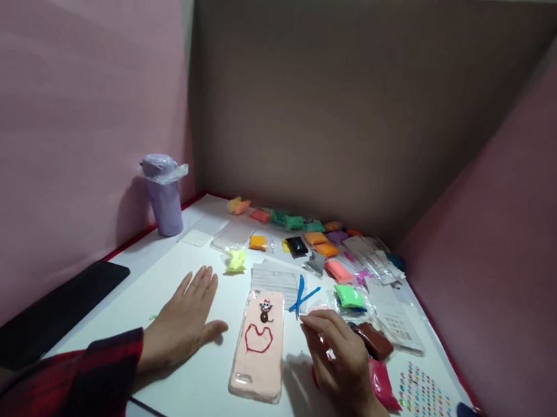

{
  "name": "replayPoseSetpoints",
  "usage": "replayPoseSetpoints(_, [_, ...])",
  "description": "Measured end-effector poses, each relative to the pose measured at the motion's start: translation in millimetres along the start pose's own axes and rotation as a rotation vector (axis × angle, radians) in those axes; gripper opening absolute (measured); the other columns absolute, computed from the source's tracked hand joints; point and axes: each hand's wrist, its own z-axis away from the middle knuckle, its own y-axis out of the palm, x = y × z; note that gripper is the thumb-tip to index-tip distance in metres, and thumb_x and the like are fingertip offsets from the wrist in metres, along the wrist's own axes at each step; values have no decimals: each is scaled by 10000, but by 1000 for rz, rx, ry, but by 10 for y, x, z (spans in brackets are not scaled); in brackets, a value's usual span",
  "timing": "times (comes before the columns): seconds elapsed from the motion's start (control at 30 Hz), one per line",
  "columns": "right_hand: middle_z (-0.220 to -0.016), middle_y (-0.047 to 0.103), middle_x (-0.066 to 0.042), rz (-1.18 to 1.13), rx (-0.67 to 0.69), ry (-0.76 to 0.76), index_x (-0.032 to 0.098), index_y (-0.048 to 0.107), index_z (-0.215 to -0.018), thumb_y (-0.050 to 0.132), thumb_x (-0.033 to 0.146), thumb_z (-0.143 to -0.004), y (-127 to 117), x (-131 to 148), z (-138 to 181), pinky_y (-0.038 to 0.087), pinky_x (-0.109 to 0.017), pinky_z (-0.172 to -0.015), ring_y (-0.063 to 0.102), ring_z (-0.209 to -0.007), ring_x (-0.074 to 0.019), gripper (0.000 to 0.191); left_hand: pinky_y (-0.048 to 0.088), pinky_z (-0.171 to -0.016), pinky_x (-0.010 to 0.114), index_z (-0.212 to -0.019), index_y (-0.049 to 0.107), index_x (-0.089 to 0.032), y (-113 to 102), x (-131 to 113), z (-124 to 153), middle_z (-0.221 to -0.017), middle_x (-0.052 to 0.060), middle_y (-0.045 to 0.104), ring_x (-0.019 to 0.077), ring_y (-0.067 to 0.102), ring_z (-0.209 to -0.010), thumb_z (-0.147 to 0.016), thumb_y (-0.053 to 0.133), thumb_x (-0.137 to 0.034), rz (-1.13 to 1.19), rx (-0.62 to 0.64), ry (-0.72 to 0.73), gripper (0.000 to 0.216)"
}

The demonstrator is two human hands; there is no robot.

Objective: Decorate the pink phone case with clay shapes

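A pink clay-covered phone case (259,355) lies on the white table (205,396) between my hands. It bears a red heart outline and a small dark figure. My left hand (186,322) lies flat and open on the table just left of the case. My right hand (338,361) hovers just right of the case with its fingers curled and pinched together; what they hold is too small to make out. Beside that hand lie a red clay packet (381,383) and a brown clay packet (374,341).
Two blue modelling tools (302,296) lie above the case on a paper sheet. Several coloured clay packets (327,245) spread across the back. A purple tumbler (164,196) stands far left, a black slab (55,313) at the left edge, a gem sticker sheet (425,396) at right.
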Motion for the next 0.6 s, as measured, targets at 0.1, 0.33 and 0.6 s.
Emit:
replayPoseSetpoints(0.1, [-872,628,-83,-29,22,16,164,622,-1018,544,24,-878,0,-40,14,496,-292,-627,613,-761,-181,213,132,-1165,557,-1459,302,-5,39,-47,265,-1539,242,185,370,112,-1445,-886,429,-580,17,34,98,822])
replayPoseSetpoints(0.33, [-636,577,-6,-23,254,5,177,588,-809,532,150,-918,-23,9,97,347,-274,-550,526,-565,-136,126,262,-1156,473,-1524,112,-169,37,289,237,-1578,121,185,250,177,-1452,-1008,176,-464,324,-141,-6,598])
replayPoseSetpoints(0.6, [-532,452,51,-30,662,198,170,457,-593,488,331,-956,20,107,133,273,-248,-550,387,-496,-79,398,275,-1144,524,-1518,190,-151,54,201,508,-1562,153,200,325,182,-1440,-956,357,-533,137,-180,105,699])
